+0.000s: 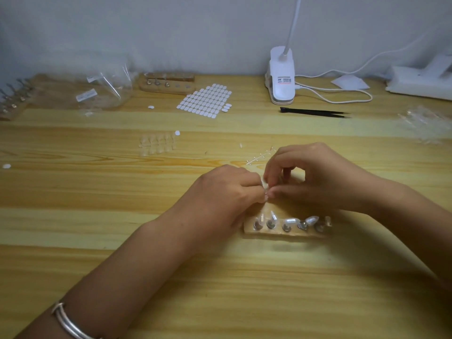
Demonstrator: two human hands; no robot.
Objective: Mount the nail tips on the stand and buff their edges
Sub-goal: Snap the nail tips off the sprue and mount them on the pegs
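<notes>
Two hands are seen meeting at the near centre of the wooden table (97, 192): a small clear nail tip (265, 184) is pinched between the curled fingertips of the left hand (227, 189) and the right hand (318, 177), just above the wooden stand (286, 232). Further mounted tips (291, 220) are carried on its near row of pegs. Black tweezers (315, 112) are laid far right.

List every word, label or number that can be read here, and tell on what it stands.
Nothing can be read.
On the clip lamp base, a sticker: dark and orange print, too blurred.
On the clear plastic bags, white labels: too blurred.
</notes>
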